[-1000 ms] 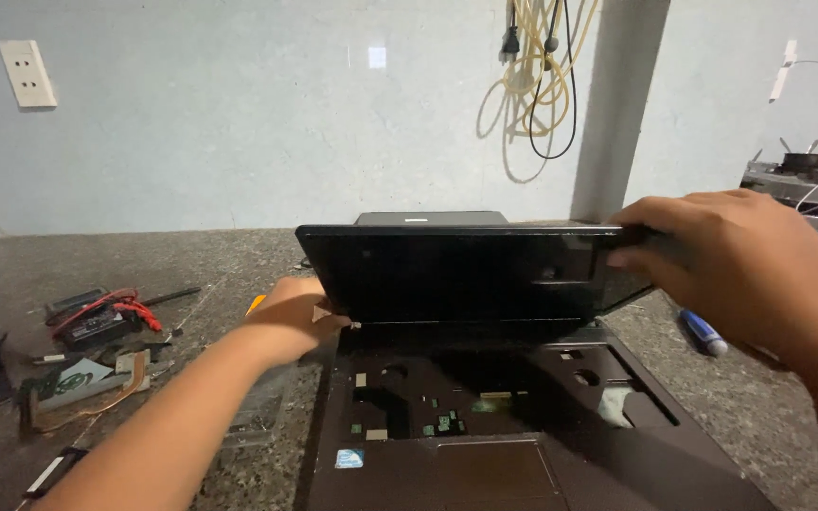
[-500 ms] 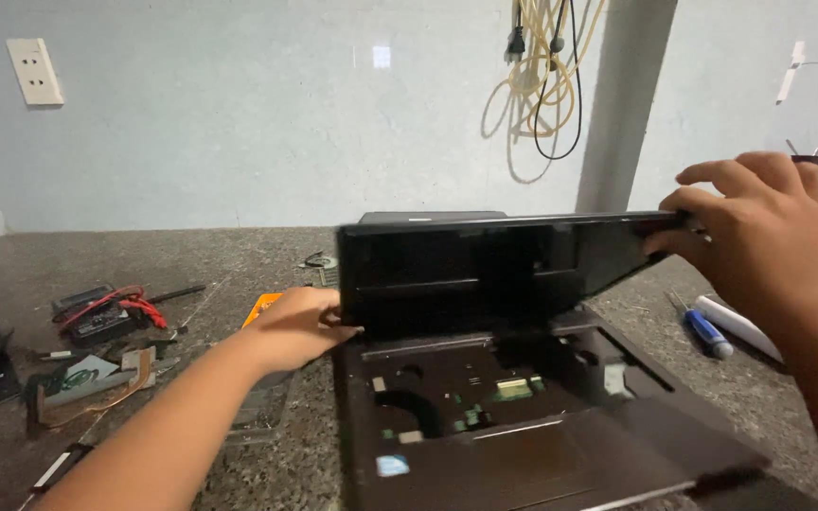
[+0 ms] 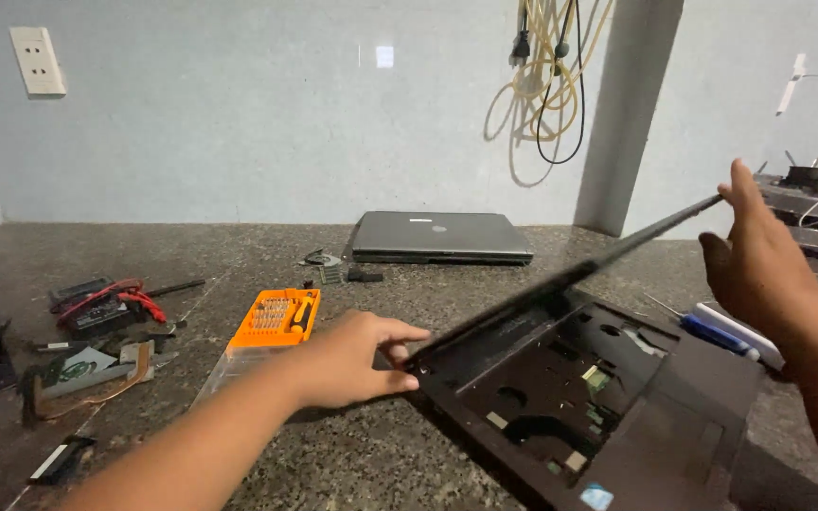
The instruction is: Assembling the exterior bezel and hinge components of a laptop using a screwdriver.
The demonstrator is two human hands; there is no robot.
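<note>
Black laptop base [image 3: 608,397] already gutted, keyboard out; left hand [image 3: 357,360] fingers pinching hinge corner, right hand [image 3: 759,255] gripping screen panel [image 3: 570,279] edge, panel hanging attached.

The opened laptop base [image 3: 608,407] lay at the right front of the counter [image 3: 239,255]. Left of it sat the screwdriver bit case [image 3: 276,317]; behind it, near the wall, 1 closed laptop [image 3: 439,237].

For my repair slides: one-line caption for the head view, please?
Left hand and right hand grip the lid of an opened dark laptop beside an orange screwdriver-bit case.
</note>
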